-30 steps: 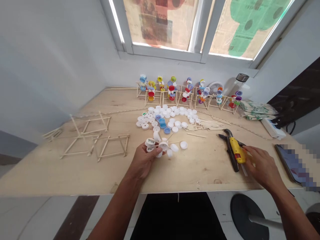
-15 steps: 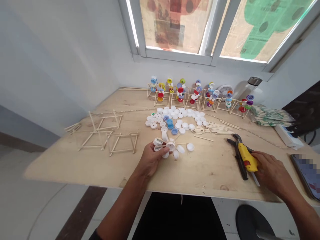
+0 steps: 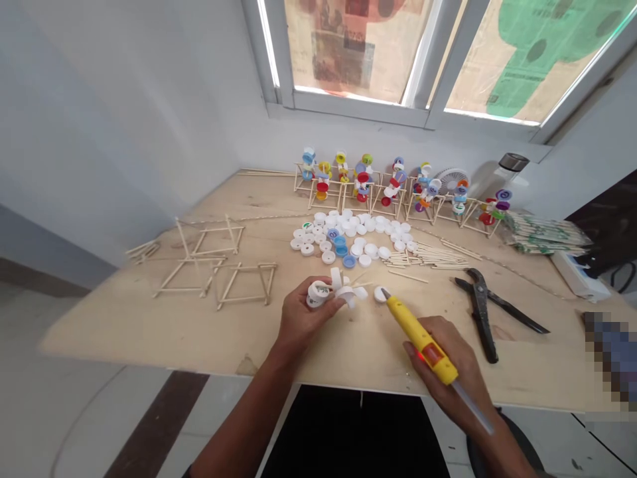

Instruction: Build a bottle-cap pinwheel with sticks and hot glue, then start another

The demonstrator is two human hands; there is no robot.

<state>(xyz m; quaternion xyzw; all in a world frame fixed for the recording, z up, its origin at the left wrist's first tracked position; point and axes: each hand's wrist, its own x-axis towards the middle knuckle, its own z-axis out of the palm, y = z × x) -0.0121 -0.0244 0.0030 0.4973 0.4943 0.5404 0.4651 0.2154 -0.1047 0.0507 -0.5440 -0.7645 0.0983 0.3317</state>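
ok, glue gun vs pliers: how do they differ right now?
Colour: the glue gun is mostly yellow; the pliers are black.
Place: the glue gun is gripped in the right hand; the pliers lie on the table.
Shape: the glue gun has one slim body; the pliers have two spread handles.
Shared: both are hand tools.

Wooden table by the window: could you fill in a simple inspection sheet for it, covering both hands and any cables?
Surface: pale wooden table, with dark marks.
Job's things: white cap-and-stick piece, yellow glue gun, loose caps, thin sticks, stick frames.
Clutter: black pliers-like tool, packaged sticks.
Left hand: holds the white cap-and-stick piece.
Right hand: grips the yellow glue gun, nozzle overlapping a lone white cap in view; contact unclear.
Cables: dark cable beside white power strip; no cord seen on the glue gun.
Surroundings: window, coloured cap models, small fan, bottle.
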